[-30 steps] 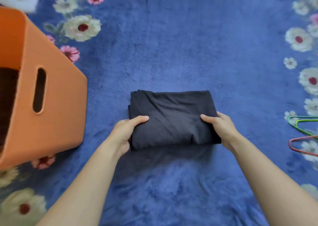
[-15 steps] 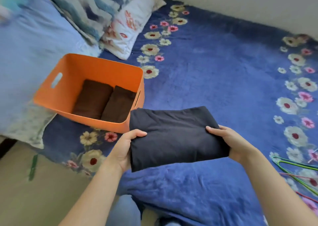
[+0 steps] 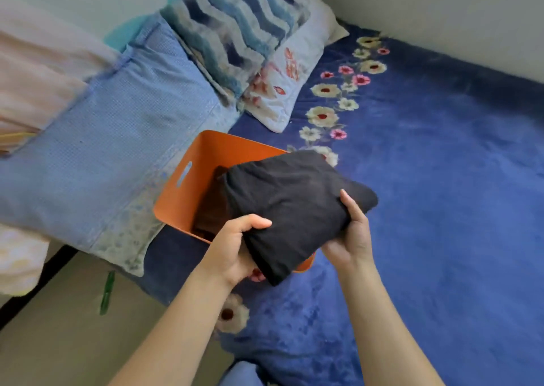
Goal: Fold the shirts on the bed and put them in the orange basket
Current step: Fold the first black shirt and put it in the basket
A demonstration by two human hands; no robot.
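Hidden behind the folded black shirt (image 3: 294, 209): right half of the orange basket (image 3: 176, 206), most of the brown clothes (image 3: 213, 209) inside.

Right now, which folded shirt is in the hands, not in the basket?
The black shirt, gripped by left hand and right hand over the orange basket; the brown shirt lies inside it.

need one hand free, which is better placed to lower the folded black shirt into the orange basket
Left hand, likely: it grips the folded black shirt over the orange basket; right hand is outside.
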